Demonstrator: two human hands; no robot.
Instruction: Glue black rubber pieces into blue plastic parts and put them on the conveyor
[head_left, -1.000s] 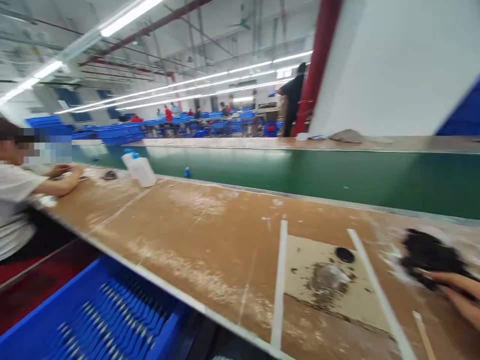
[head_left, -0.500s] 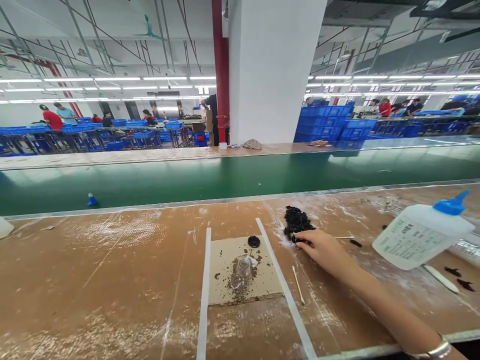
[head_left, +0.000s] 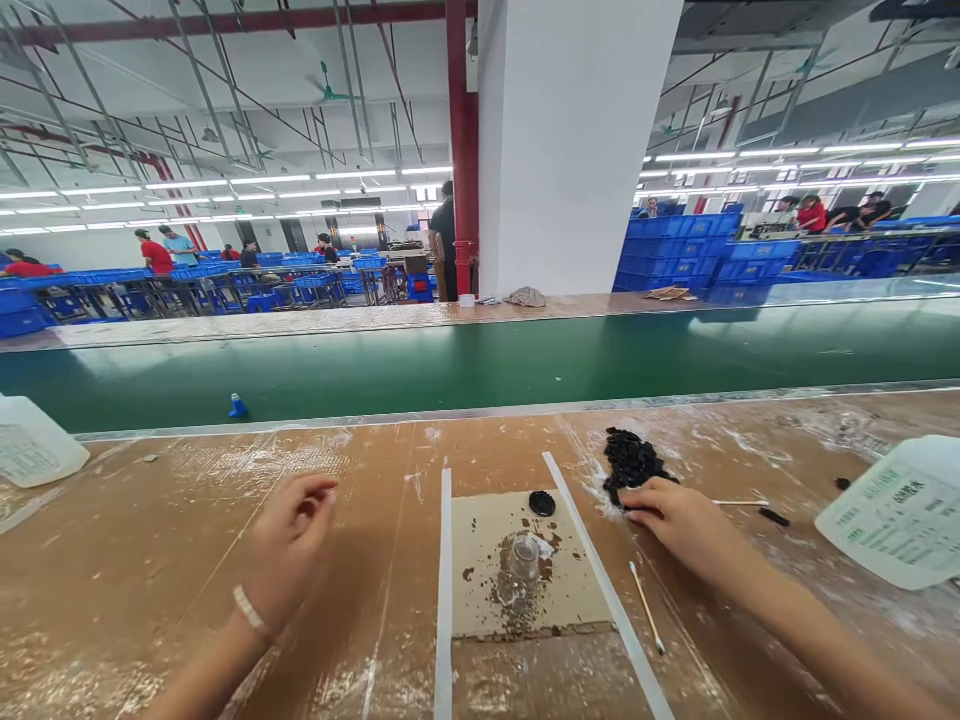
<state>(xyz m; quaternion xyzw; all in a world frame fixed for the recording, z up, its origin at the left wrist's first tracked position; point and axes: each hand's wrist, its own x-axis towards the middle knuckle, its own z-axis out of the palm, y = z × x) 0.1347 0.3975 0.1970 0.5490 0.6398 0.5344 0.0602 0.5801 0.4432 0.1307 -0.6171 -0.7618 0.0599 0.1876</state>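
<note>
My right hand [head_left: 675, 520] reaches to a heap of small black pieces [head_left: 636, 462], its thumb and fingertips closed at the heap's near edge on a small black piece, mostly hidden by the fingers. My left hand [head_left: 291, 540] hovers over the table at left, fingers loosely curled, thumb and forefinger apart, holding nothing. Between the hands lies a stained beige board [head_left: 480, 590]. On it are a small clear plastic cup [head_left: 524, 556] and a round black disc [head_left: 541, 503].
White strips [head_left: 444, 600] flank the board. A cotton swab [head_left: 646, 607] lies beside the right strip. White bottles [head_left: 900, 510] stand at right and far left. Beyond the table [head_left: 172, 560] runs a green belt [head_left: 420, 365] with a blue nozzle [head_left: 237, 405]. People work in the background.
My left hand has come into view at left. My right hand stays at the black heap. The camera view has shifted, so the scene sits further right and lower.
</note>
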